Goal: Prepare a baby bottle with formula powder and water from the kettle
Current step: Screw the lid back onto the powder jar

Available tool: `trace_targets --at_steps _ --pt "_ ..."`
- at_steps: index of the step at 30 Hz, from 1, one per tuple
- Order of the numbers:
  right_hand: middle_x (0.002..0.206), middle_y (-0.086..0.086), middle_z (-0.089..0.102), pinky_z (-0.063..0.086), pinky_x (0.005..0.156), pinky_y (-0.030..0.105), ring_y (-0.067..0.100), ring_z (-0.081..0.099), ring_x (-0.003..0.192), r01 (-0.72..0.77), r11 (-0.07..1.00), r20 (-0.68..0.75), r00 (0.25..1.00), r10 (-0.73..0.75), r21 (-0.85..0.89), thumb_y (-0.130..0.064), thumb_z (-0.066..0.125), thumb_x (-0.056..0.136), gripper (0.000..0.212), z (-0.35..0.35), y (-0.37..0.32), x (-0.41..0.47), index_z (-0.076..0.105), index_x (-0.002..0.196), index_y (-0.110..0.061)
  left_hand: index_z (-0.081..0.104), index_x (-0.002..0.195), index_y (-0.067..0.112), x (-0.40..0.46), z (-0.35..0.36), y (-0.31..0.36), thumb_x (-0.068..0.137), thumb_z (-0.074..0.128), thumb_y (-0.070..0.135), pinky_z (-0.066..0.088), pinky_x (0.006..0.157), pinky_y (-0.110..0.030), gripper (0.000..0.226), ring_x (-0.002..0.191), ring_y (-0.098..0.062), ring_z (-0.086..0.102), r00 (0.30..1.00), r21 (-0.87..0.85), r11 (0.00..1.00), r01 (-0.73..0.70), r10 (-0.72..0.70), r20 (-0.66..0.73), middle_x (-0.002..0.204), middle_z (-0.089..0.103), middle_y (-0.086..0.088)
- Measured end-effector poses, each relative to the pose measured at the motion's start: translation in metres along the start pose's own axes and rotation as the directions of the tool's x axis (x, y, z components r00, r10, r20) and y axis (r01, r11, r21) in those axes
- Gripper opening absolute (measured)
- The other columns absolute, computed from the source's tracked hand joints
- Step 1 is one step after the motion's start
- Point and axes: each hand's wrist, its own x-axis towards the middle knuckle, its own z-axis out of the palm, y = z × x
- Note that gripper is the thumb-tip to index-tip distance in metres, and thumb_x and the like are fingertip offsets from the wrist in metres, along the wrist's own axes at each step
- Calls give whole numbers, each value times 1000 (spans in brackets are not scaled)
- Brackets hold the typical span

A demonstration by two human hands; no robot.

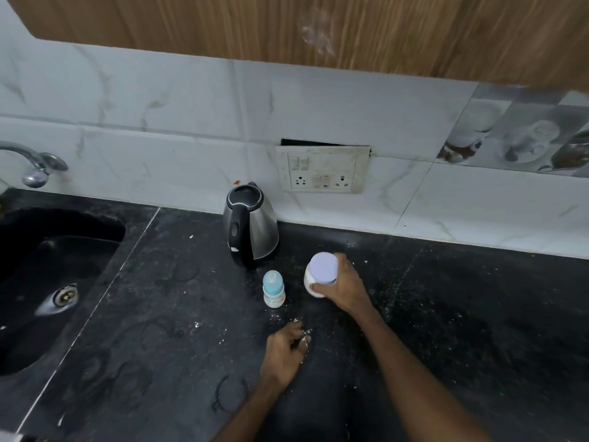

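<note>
A small baby bottle with a pale blue teat cap stands upright on the black counter. Just right of it is a white formula jar with a lilac lid, and my right hand is wrapped around its side. My left hand rests on the counter in front of the bottle, fingers curled, with white powder on the fingertips and spilled specks around them. A steel kettle with a black handle and lid stands behind the bottle against the wall.
A black sink with a tap lies at the left. A wall socket plate sits behind the kettle. A wooden cabinet hangs overhead. Powder specks dot the counter to the right.
</note>
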Motion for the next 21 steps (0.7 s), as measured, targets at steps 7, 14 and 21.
trace_targets --at_steps 7,14,21 --pt "148 13 49 45 107 47 36 49 134 -24 1000 -47 999 24 -2 -44 90 70 97 -11 -21 63 37 145 -13 72 92 34 2 -2 -2 91 75 3 58 87 -19 31 90 1 73 1000 -21 1000 5 -6 -19 94 78 5" --pt "143 16 51 47 105 48 38 49 131 -35 999 -25 999 35 8 -39 92 70 97 -6 -24 92 35 143 -12 75 117 8 8 -5 -3 91 77 11 58 92 -18 26 99 -1 74 1000 -15 1000 26 -26 7 105 80 0" --pt "143 14 51 47 104 46 35 50 130 -26 999 14 1000 26 37 -34 94 69 98 -8 -16 106 37 144 -11 74 118 9 5 -3 -3 91 77 11 59 91 -21 27 90 3 74 999 -11 999 46 -45 22 91 79 7"
